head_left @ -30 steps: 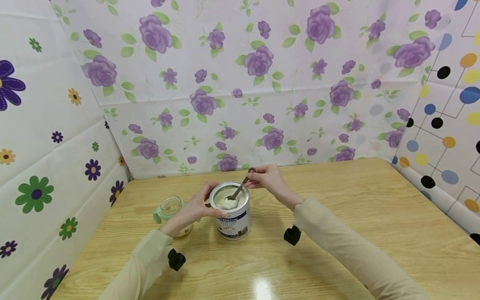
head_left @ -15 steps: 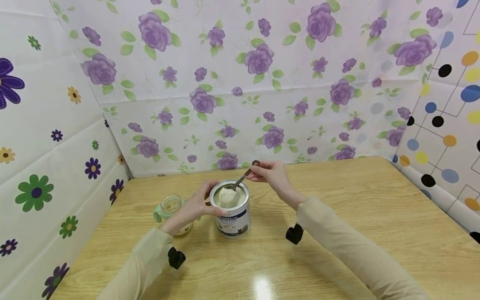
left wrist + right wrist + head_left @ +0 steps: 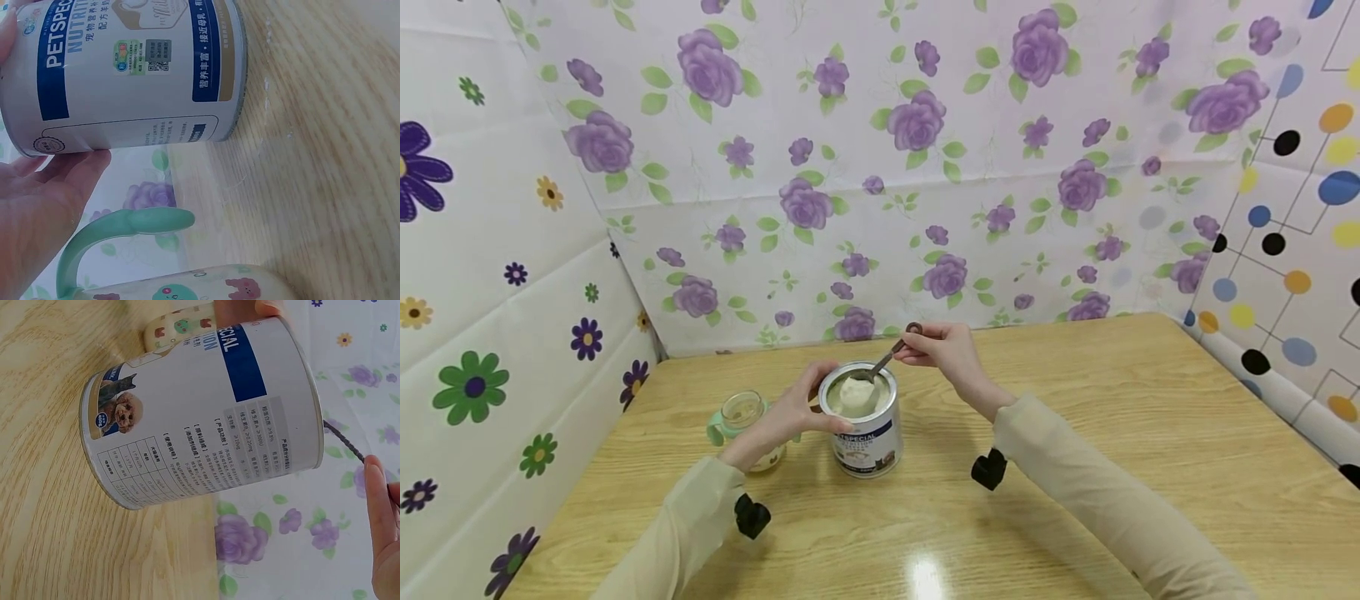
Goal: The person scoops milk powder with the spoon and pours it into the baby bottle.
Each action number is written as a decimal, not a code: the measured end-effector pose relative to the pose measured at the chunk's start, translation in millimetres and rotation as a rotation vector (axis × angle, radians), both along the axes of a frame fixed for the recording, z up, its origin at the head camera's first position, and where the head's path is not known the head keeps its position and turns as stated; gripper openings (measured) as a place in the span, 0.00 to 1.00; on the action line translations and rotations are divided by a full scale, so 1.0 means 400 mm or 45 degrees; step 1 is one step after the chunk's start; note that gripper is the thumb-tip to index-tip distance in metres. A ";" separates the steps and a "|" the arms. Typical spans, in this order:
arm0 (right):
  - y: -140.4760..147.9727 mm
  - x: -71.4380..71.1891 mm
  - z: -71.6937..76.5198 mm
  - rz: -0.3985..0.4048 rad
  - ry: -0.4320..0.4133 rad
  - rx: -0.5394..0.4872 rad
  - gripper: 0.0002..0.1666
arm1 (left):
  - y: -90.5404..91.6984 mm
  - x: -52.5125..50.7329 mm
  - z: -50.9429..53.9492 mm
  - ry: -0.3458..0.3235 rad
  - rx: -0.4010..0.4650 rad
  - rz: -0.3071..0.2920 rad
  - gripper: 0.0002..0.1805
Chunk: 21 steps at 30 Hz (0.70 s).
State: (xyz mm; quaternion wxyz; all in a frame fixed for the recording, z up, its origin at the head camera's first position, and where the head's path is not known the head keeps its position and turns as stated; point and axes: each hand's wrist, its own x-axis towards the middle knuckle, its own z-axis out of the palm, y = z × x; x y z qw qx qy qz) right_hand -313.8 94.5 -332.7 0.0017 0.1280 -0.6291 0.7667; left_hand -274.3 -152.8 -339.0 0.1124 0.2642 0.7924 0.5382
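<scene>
A white tin with a blue label band [image 3: 867, 450] stands upright on the table, open at the top, pale powder inside. The left hand [image 3: 793, 412] grips its upper left side, thumb in front, fingers behind. The right hand [image 3: 951, 354] pinches the brown handle of a spoon [image 3: 887, 357] above the tin's right rim. The spoon's bowl carries a heap of powder [image 3: 857, 392] at the tin's mouth. In the left wrist view the left hand [image 3: 47, 200] holds the tin [image 3: 137, 75]; in the right wrist view the right hand [image 3: 386, 531] is beside the tin [image 3: 206, 412].
An open jar with mint-green handles [image 3: 743, 410] stands left of the tin, partly hidden by the left hand and wrist. The wooden table [image 3: 1075, 400] meets floral cloth [image 3: 865, 167] at the back and patterned cloths at both sides.
The right hand has moved slightly right and up with the spoon, whose bowl has risen from the powder with a heap on it. The left hand has stayed on the tin.
</scene>
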 end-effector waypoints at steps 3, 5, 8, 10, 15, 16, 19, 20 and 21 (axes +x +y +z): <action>0.003 0.000 0.003 -0.006 -0.009 -0.006 0.13 | -0.007 -0.016 -0.018 -0.002 0.002 -0.002 0.45; 0.004 0.000 0.004 -0.012 -0.013 -0.014 0.14 | -0.013 -0.031 -0.036 -0.001 0.004 -0.002 0.46; 0.006 -0.002 0.002 -0.017 -0.002 -0.031 0.14 | -0.022 -0.047 -0.058 0.011 0.005 -0.008 0.47; 0.006 0.000 0.000 -0.017 0.021 -0.042 0.13 | -0.025 -0.049 -0.061 0.019 0.002 -0.012 0.47; 0.008 0.006 -0.002 -0.007 0.080 -0.079 0.13 | -0.027 -0.047 -0.061 0.059 -0.044 -0.016 0.49; 0.008 0.007 -0.001 -0.009 0.078 -0.081 0.13 | -0.026 -0.047 -0.060 0.066 -0.056 -0.013 0.50; 0.009 0.002 -0.002 -0.030 0.041 -0.075 0.14 | -0.024 -0.047 -0.056 0.080 -0.086 -0.016 0.50; 0.009 0.001 -0.001 -0.033 0.030 -0.076 0.14 | -0.024 -0.047 -0.053 0.087 -0.094 -0.016 0.51; 0.009 -0.001 -0.001 -0.039 0.019 -0.077 0.14 | -0.024 -0.047 -0.050 0.091 -0.100 -0.021 0.52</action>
